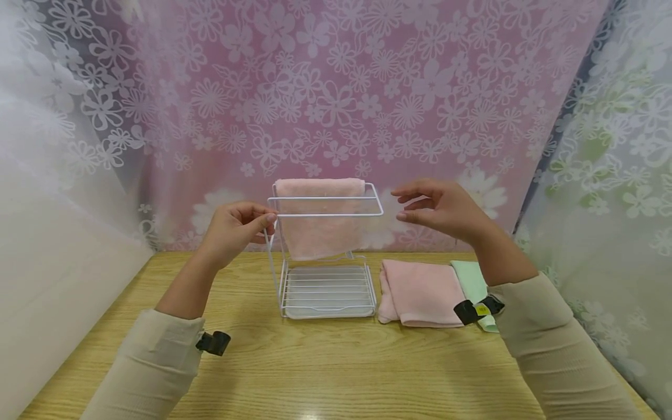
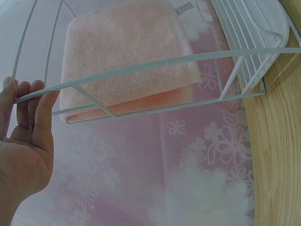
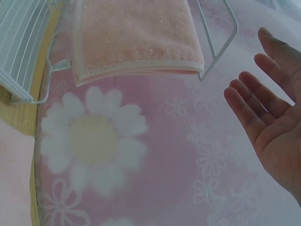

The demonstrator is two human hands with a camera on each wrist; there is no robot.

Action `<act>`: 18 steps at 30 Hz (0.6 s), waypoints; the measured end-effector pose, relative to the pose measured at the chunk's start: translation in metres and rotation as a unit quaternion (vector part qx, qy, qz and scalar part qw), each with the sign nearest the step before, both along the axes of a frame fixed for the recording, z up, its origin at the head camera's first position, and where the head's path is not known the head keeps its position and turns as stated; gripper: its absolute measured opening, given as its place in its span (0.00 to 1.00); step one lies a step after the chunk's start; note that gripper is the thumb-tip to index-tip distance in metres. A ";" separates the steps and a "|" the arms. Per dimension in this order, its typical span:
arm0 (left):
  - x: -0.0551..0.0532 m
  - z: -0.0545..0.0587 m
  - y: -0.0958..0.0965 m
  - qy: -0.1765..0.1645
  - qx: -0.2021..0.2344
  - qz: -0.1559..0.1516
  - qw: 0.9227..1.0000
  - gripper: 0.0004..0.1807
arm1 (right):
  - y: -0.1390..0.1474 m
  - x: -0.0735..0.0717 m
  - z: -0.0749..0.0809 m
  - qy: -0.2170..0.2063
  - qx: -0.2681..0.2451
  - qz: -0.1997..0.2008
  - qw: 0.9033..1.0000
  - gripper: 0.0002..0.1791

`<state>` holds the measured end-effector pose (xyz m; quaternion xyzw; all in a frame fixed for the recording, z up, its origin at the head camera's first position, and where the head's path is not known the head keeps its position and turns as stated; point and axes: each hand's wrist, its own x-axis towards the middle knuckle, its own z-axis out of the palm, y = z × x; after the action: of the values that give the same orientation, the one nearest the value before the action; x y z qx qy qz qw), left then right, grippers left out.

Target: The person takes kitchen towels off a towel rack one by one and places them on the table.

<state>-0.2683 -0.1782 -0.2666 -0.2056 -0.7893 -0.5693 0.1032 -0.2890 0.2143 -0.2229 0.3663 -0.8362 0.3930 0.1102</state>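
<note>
A white wire rack (image 1: 325,215) stands on the table, with a slatted lower shelf over a white tray (image 1: 328,315). Over its rear top bar hangs a folded pink towel (image 1: 322,233), its label showing in both wrist views. My left hand (image 1: 233,230) pinches the rack's upper left corner between thumb and fingers, seen close in the left wrist view. To the right of the rack's top, my right hand (image 1: 443,207) is held in the air, fingers loosely bent and apart from the rack, with nothing in it.
A second folded pink towel (image 1: 422,291) lies on the wooden table (image 1: 315,373) right of the rack. Partly beneath it and behind my right wrist is a light green towel (image 1: 469,280). A pink flowered curtain (image 1: 336,105) hangs behind, with pale curtains at both sides.
</note>
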 end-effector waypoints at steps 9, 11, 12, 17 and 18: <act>0.001 0.001 0.000 -0.006 0.001 -0.007 1.000 0.14 | -0.016 -0.008 0.010 0.001 0.008 -0.005 1.000 0.22; 0.002 0.001 -0.001 -0.008 -0.002 -0.007 1.000 0.14 | -0.020 -0.010 0.011 0.002 0.008 -0.002 1.000 0.22; 0.002 0.002 -0.001 -0.009 -0.004 -0.006 1.000 0.14 | -0.021 -0.011 0.012 0.002 0.010 -0.002 1.000 0.22; 0.006 0.003 -0.002 -0.019 -0.010 -0.004 1.000 0.14 | -0.027 -0.013 0.015 0.010 0.020 -0.004 1.000 0.21; 0.007 0.003 -0.002 -0.021 -0.009 -0.004 1.000 0.14 | -0.029 -0.013 0.015 0.013 0.022 -0.003 1.000 0.21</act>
<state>-0.2615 -0.1803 -0.2634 -0.1980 -0.7954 -0.5669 0.0824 -0.3025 0.1858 -0.2075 0.3715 -0.8442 0.3692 0.1144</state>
